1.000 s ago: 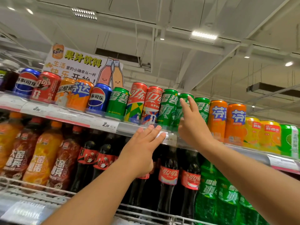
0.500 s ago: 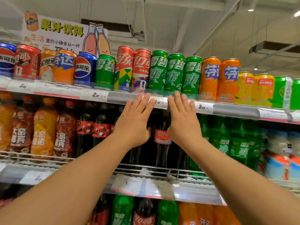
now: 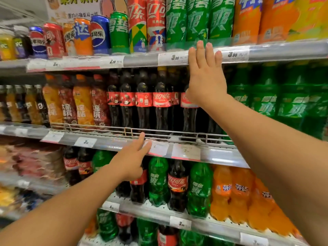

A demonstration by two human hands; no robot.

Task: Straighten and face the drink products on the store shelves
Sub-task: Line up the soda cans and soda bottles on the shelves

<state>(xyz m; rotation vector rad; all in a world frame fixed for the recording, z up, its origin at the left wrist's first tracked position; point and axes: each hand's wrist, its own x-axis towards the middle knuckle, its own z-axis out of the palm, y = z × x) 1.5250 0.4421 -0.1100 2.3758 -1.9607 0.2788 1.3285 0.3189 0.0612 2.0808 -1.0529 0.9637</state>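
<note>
Cans [image 3: 197, 20] stand packed side by side along the top shelf [image 3: 140, 59], leaving no gaps between them. Below, cola bottles [image 3: 143, 103] crowd behind a wire rail [image 3: 127, 130]; open room lies only above their caps and before the shelves.

Glossy metal cans [image 3: 197, 20] shining up top, plastic cola bottles [image 3: 160, 103] w/ smooth labels gleaming behind wire rail [image 3: 131, 130], paper price tags [image 3: 185, 150] looking matt.

Bright even light, blurred left edge, wide-angle bowing
</note>
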